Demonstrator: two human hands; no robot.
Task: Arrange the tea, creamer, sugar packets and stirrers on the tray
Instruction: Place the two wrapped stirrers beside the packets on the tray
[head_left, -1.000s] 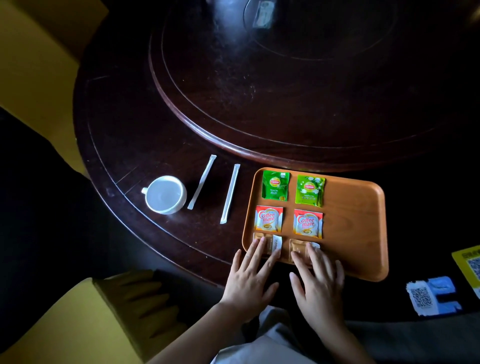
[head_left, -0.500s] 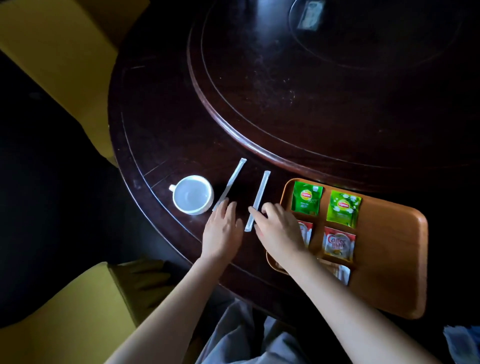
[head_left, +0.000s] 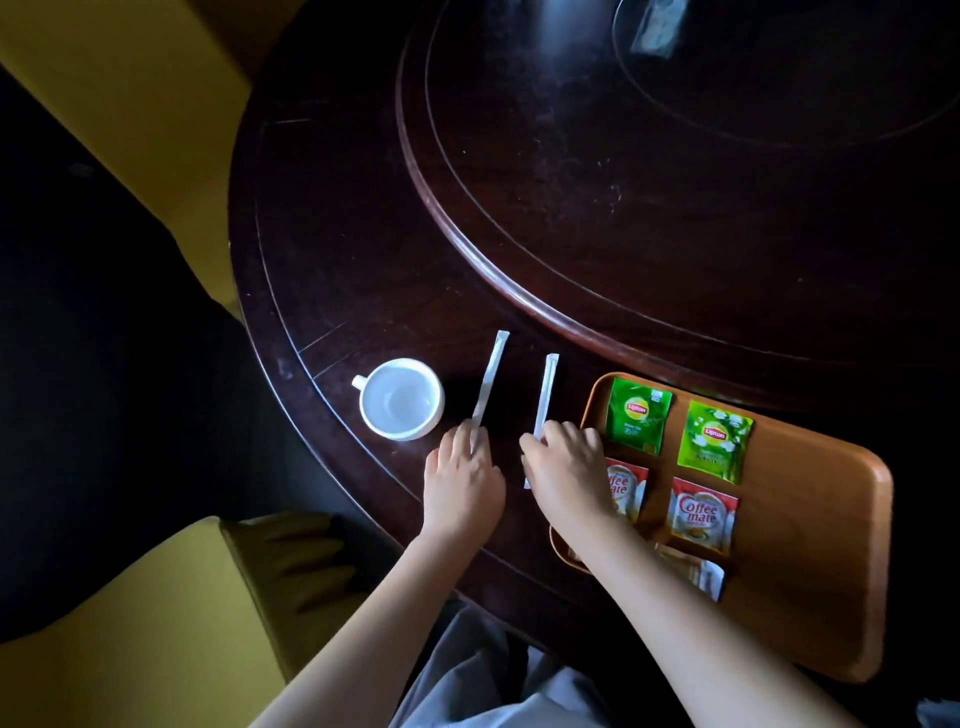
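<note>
Item count, taken from the tray (head_left: 810, 519)

On it: two tea packets (head_left: 636, 414) (head_left: 714, 441), two creamer packets (head_left: 701, 514) (head_left: 626, 488). Left of it: two wrapped stirrers (head_left: 489, 374) (head_left: 544, 395), one cup (head_left: 400, 397).

Dim scene here, light coming in from up top and glancing off the dark bench (head_left: 363, 234) as a pale hazy sheen toward the far centre, while the left side and corners are sinking into near black. The white cup (head_left: 400, 399), the tray (head_left: 810, 545) and both hands, left hand (head_left: 462, 483) and right hand (head_left: 569, 467), are catching enough light to be reading clearly and staying sharp. Wide-angle bending is showing at the edges, curving the bench rim, and the far top is going soft.
</note>
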